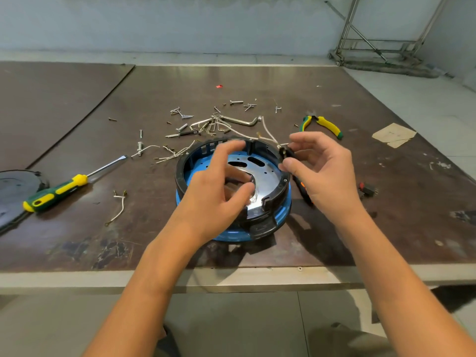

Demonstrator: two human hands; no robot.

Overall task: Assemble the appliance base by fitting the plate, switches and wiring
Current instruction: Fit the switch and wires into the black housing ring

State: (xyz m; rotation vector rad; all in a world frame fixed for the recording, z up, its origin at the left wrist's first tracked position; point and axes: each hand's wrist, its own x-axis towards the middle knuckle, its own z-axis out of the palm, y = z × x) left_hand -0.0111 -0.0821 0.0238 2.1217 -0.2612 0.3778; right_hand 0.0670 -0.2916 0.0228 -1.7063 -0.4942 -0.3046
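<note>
- The left hand [219, 186] hovers over the appliance base [283, 215] with its fingers apart and loosely curved. It is blurred, and nothing shows in its grasp.
- The right hand [322, 171] pinches a small black switch [286, 153] between thumb and fingertips, just above the base's right rim.
- White wires [266, 131] run from the switch up and back toward the far side of the base.
- The base, a blue ring with a black upper rim, sits on the brown table [334, 99] near the front edge, between the two forearms.
- A shiny metal plate [265, 168] with oblong slots lies inside the base.
- A second switch [367, 189], black with red, lies on the table to the right, apart from the base.
- A green-and-yellow screwdriver [64, 188] lies to the left, with a short white wire [118, 210] near it.
- Behind the base lie hex keys [239, 121], scattered screws [180, 112], and green-and-yellow pliers [322, 124] to the right.
- A dark round cover [10, 186] sits at the left edge.
</note>
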